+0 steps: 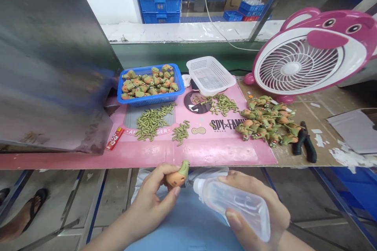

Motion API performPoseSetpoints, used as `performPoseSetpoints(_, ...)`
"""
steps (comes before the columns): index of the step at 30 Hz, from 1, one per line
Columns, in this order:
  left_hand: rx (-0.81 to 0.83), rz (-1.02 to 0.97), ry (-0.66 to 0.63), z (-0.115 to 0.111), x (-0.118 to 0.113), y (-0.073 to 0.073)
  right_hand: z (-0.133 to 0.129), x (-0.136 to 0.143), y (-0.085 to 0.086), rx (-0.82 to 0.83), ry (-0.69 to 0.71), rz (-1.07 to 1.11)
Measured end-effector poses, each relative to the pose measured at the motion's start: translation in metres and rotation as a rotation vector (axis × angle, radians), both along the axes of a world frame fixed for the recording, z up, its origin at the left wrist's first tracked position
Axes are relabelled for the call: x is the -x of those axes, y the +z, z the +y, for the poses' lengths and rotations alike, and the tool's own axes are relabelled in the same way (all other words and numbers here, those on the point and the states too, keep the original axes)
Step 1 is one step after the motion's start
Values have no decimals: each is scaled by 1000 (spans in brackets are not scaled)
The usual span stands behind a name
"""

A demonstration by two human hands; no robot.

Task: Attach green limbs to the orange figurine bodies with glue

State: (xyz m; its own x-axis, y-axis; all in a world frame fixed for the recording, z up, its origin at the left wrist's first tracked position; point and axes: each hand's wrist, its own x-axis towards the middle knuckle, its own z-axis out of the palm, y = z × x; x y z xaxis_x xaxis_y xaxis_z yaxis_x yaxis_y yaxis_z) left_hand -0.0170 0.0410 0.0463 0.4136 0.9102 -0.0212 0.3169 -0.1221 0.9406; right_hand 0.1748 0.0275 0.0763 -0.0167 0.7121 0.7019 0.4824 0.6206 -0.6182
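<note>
Between the thumb and fingers of my left hand [157, 192] is a small orange-and-green toy figure [176, 177], held over my lap in front of the table edge. My right hand [259, 200] grips a translucent squeeze bottle [235, 202], tilted so its white nozzle end points left at the figure. A thin tip reaches close to the figure's side; whether it touches I cannot tell. Beyond my hands lie a large pile of small green curved pieces [151, 122], a smaller pile [180, 131] and a third pile [224, 104] on the pink mat [206, 151].
A blue basket [138, 102] holds many similar figures; a white basket [210, 76] stands beside it. Assembled figures [265, 121] lie in a heap at right, near black-handled pliers [306, 143]. A pink fan [312, 55] stands behind. A metal panel [53, 66] blocks the left.
</note>
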Motion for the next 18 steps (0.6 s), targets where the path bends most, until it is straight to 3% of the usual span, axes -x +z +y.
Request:
performPoseSetpoints(7,-65,82,0,5,-2,8,2,4,0,4,32,30)
performPoseSetpoints(11,-9,70,77,8,1,2,4,2,-6,206,41,127)
performPoseSetpoints(14,78,-23,183,12,4,-7,4,-1,-24,439,20,292)
performPoseSetpoints(18,189,-195,411,20,7,-13,10,-10,-59,634,-75,504)
